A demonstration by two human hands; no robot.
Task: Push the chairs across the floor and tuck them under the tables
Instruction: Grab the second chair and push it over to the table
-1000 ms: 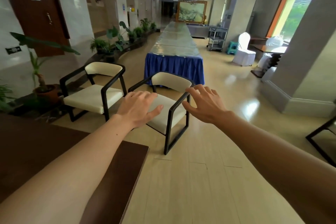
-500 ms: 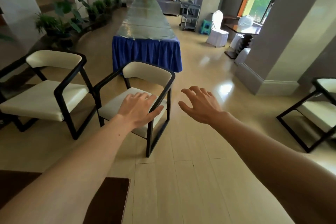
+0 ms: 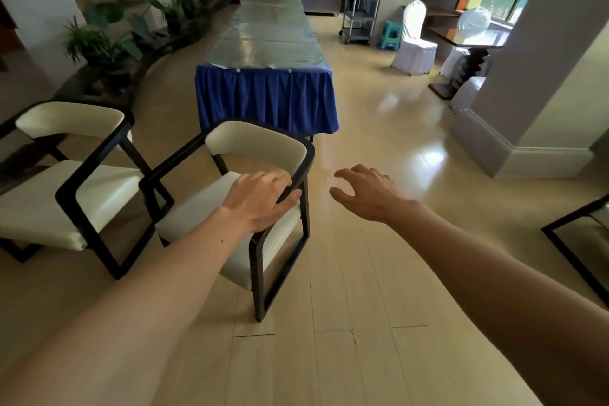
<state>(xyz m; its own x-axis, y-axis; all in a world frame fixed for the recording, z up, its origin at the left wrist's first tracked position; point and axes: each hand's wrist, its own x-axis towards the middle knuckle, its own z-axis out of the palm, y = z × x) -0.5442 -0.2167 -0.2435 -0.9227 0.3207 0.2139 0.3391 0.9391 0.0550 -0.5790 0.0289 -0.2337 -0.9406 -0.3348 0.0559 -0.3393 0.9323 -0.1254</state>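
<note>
While left hand (image 3: 260, 198) straddles right arm rail of near chair (image 3: 257, 145), grip spread: thumb on outer side of rail, fingers on seat side, not clamped. Right hand (image 3: 365, 194) just right of near chair, in air, fingers spread and hooked, holding nothing. Both forearms stretched forward, palms down. Step: taking hold before push. Next: close grip on rail, right hand to backrest, shove toward blue-skirted bench (image 3: 267, 99) just beyond near chair. Second chair (image 3: 71, 181) left of near chair.
</note>
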